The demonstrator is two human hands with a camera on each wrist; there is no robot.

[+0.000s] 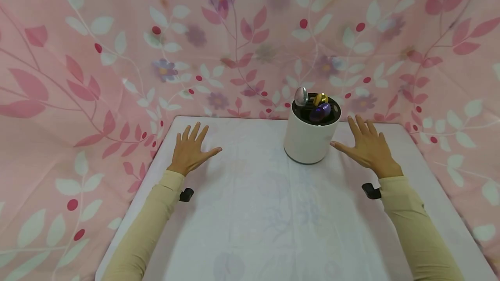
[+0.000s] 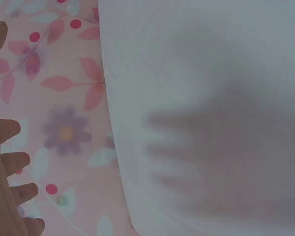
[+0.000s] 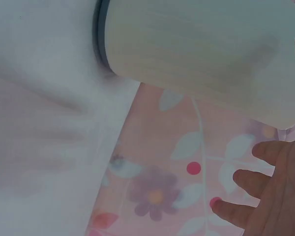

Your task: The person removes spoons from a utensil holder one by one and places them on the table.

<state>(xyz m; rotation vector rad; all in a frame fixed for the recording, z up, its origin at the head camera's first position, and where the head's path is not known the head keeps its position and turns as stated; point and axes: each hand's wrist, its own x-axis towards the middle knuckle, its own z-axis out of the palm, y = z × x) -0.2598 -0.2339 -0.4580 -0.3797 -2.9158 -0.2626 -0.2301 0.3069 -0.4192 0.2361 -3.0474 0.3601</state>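
Note:
A white cylindrical holder point(image 1: 310, 140) with a black slotted top stands at the back right of the table. Out of its top poke shiny rounded ends like spoon bowls: a silver one point(image 1: 301, 97), a gold one point(image 1: 320, 99) and a purple one point(image 1: 320, 112). My right hand point(image 1: 367, 146) is just right of the holder, fingers spread, holding nothing. In the right wrist view, the holder's white side point(image 3: 196, 54) lies near the fingers. Over the table's left part, my left hand point(image 1: 190, 151) hovers with fingers spread and nothing in it.
The table point(image 1: 258, 211) has a white cloth over it. Pink floral fabric point(image 1: 242, 47) hangs behind and along both sides. A small black device point(image 1: 186, 194) sits at the left wrist and another black device point(image 1: 371, 191) at the right.

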